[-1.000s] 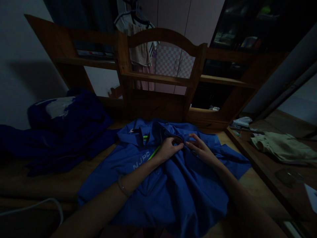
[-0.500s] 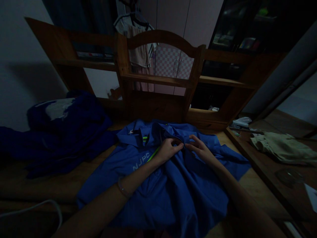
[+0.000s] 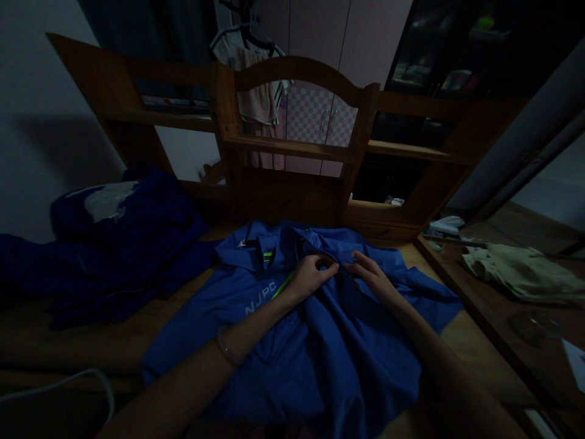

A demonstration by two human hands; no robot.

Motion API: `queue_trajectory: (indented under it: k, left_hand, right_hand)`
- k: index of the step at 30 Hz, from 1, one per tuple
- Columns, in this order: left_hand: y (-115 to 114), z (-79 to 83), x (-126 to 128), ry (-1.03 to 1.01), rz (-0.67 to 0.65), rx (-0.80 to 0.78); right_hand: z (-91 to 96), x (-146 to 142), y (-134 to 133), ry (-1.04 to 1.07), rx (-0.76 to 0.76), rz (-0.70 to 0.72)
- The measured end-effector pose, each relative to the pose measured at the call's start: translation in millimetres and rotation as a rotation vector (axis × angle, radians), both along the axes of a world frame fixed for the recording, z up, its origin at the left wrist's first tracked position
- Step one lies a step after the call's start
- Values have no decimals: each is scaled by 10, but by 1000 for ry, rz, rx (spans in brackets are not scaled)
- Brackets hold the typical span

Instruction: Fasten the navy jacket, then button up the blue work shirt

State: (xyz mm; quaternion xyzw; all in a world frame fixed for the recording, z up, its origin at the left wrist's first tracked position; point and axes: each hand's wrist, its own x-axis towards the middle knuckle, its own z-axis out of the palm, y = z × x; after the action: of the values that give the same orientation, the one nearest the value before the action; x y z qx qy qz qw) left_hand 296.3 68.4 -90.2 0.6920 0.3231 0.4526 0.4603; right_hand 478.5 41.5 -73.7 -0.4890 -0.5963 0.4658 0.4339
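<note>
A blue shirt [image 3: 283, 341] with light "NJPC" lettering and a yellow-green stripe lies spread on the wooden desk [image 3: 114, 341]. My left hand [image 3: 309, 277] pinches the shirt's front edge near the collar between thumb and fingers. Just to its right, my right hand [image 3: 371, 277] hovers close over the same edge, fingers bent and apart, with no cloth visibly gripped. The dim light hides the exact contact at its fingertips. A bracelet [image 3: 226, 346] circles my left wrist.
Dark blue clothing [image 3: 137, 256] is heaped at the left. A wooden shelf frame [image 3: 292, 146] rises behind the shirt. On the right lie a folded pale garment [image 3: 521, 271] and a clear glass dish [image 3: 534, 326]. A white cable [image 3: 98, 375] curves at lower left.
My right hand has shifted slightly right, widening the gap to my left fingertips. My left hand keeps its pinch in the same place.
</note>
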Motion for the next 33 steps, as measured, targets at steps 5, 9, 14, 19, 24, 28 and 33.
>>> queue_trajectory:
  k: [5,9,14,19,24,28,33]
  left_hand:
    - [-13,31,-1,-132,-55,-179]
    - [12,16,7,-167,-48,-255]
    - [1,50,-3,-141,-43,-248]
    - [-39,47,-25,-26,22,-155]
    - [-58,32,-38,31,57,-81]
    - [-64,50,-42,39,69,-70]
    - [-73,55,-47,54,87,-67]
  right_hand:
    - [-7,10,0,7,4,-2]
    - [10,-10,-10,72,-18,47]
    - [29,-3,6,168,-28,20]
    - [81,15,2,146,23,13]
    - [138,-3,-25,87,65,23]
    - [167,-32,-32,34,69,-22]
    - [163,-38,-24,-24,98,-47]
